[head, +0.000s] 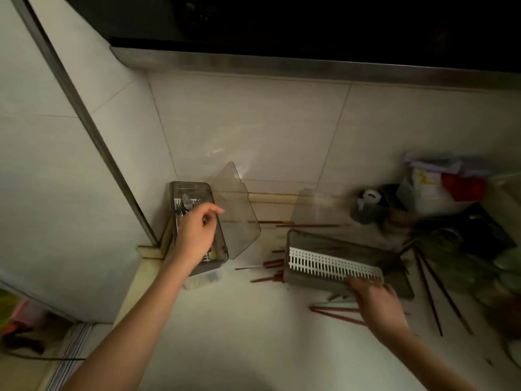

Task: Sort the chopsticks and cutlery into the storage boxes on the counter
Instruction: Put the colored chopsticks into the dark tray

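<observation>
A smoky clear storage box (pixel 176 198) stands in the counter's left corner with its lid (pixel 236 215) flipped up; forks (pixel 186 206) lie inside. My left hand (pixel 197 232) hovers over this box, fingers loosely curled, with nothing visible in it. A second box (pixel 394 266) to the right holds a white slotted insert (pixel 329 263), and its clear lid (pixel 315 207) stands up behind it. My right hand (pixel 377 303), blurred, is at that box's near rim, above red-brown chopsticks (pixel 335 313). More chopsticks (pixel 270 265) lie scattered between the boxes and to the right (pixel 428 294).
Clutter fills the right end of the counter: a grey holder with a tape roll (pixel 369 207), bags and packets (pixel 439 182), dark leafy items (pixel 462 249). Tiled wall stands behind. The counter's left edge drops to the floor (pixel 33 334).
</observation>
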The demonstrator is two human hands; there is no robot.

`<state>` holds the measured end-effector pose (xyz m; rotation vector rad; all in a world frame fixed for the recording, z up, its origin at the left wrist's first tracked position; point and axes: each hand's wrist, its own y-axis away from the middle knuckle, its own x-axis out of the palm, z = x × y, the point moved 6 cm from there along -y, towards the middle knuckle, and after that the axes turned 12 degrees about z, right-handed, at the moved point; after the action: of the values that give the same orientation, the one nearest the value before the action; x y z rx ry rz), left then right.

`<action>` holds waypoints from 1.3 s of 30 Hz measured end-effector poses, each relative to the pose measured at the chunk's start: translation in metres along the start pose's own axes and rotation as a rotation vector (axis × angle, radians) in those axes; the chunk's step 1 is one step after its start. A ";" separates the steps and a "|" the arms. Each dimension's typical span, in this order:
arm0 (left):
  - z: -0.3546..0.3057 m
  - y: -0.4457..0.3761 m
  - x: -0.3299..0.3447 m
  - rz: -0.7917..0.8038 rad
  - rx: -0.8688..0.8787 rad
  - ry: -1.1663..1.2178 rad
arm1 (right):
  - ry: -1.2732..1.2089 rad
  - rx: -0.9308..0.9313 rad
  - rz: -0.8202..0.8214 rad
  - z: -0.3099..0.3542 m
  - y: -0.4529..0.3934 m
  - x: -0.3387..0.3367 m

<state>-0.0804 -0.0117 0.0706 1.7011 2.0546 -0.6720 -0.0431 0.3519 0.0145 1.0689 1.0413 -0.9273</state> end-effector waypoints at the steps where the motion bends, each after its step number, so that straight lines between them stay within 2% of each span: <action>1: -0.002 0.002 0.004 0.025 0.020 0.000 | 0.009 0.014 -0.002 -0.001 0.018 0.012; 5: -0.001 0.012 0.010 0.034 0.085 -0.015 | 0.185 0.049 -0.036 0.004 0.063 0.057; 8: -0.005 0.032 -0.001 -0.093 0.213 -0.147 | 0.240 -0.074 0.001 0.037 0.078 0.082; 11: 0.007 0.056 -0.011 -0.114 0.275 -0.204 | 0.255 -0.199 0.033 0.078 0.080 0.095; 17: 0.064 0.106 -0.014 -0.049 0.147 -0.222 | 0.204 -0.358 0.171 0.145 0.074 0.116; 21: 0.074 0.132 -0.003 -0.132 0.020 -0.301 | 0.167 -0.413 0.199 0.166 0.066 0.118; 25: 0.102 0.134 0.003 -0.168 -0.294 0.039 | -0.134 -0.522 0.241 0.166 0.060 0.103; 26: 0.111 0.134 0.009 -0.125 -0.354 0.125 | -0.216 -0.493 0.166 0.158 0.058 0.090; 29: 0.132 0.140 0.029 0.035 -0.444 0.254 | -0.317 -0.262 -0.289 0.098 0.048 0.055; 30: 0.137 0.143 0.033 0.058 -0.456 0.266 | -0.326 -0.111 -0.306 0.072 0.041 0.053; 32: 0.141 0.145 0.036 0.048 -0.466 0.271 | -0.264 0.158 -0.100 0.026 0.022 0.068; 33: 0.140 0.144 0.036 0.026 -0.470 0.268 | -0.185 0.212 0.016 0.010 0.014 0.077; 35: 0.136 0.140 0.036 -0.022 -0.472 0.252 | -0.021 0.195 0.173 -0.006 0.002 0.090; 39: 0.130 0.136 0.035 -0.143 -0.461 0.205 | -0.030 0.193 0.225 -0.021 -0.018 0.093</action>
<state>0.0459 -0.0401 -0.0707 1.4110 2.2640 -0.0456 -0.0413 0.3597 -0.0819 1.2993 0.7990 -0.8701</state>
